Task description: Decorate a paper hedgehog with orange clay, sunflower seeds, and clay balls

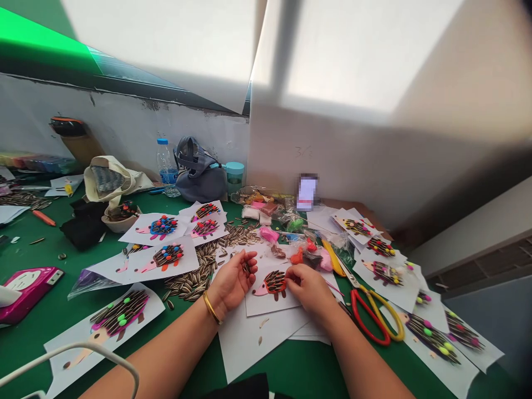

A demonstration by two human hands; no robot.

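Observation:
Palm up and curled, my left hand (235, 280) cups a few sunflower seeds (248, 268) at the left of a small white card. On that card lies a hedgehog picture (275, 282) with a pink face, an orange-red clay body stuck with dark striped seeds, and brown feet. My right hand (310, 288) is closed in a pinch at the right edge of the hedgehog's body; what its fingertips hold is hidden. Loose sunflower seeds (193, 274) are heaped left of the card. White paper sheets (245, 338) lie beneath it.
Finished-looking hedgehog cards (177, 260) spread left, with more cards (440, 338) right. Red-and-yellow scissors (366, 305) lie beside my right forearm. Bagged coloured clay (270, 234), a phone (307, 193), a water bottle (167, 169) and a blue bag (199, 174) stand behind. A white cable (103, 349) crosses front left.

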